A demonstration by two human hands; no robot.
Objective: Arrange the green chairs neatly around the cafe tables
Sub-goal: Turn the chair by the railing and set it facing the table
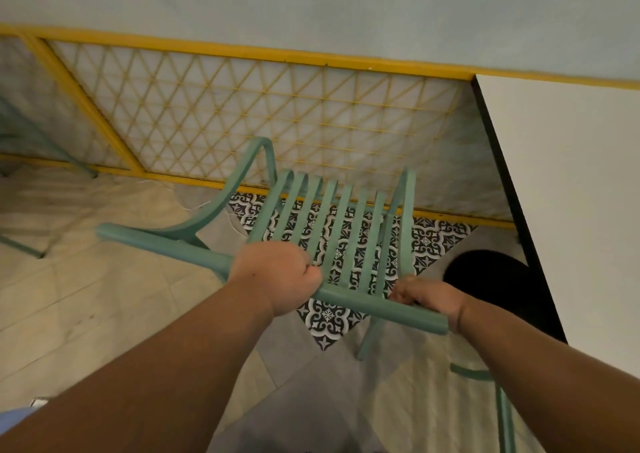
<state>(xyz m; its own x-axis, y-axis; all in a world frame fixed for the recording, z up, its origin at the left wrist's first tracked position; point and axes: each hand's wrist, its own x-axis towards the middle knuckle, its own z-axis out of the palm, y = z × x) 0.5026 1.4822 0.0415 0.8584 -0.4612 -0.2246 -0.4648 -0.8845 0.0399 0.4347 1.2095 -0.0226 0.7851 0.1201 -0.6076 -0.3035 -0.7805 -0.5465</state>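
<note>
Chair (405, 217) is dead ahead, seat pointing away, table (571, 175) just to its right. Back rail (356, 301) runs left-right. Left grip (280, 276) clamps mid-rail, right grip (429, 297) clamps the table-side end, nearer the table.

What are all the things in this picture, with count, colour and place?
green chair: one, green, centre, held by its top rail
left green frame: one, green, far left, partly seen
right green frame: one, green, lower right, partly seen
table: one, white top, black edge, right
railing: one, yellow lattice, behind the chair
patterned tiles: black and white, under the chair
left hand: one, grips the top rail
right hand: one, grips the top rail
</note>
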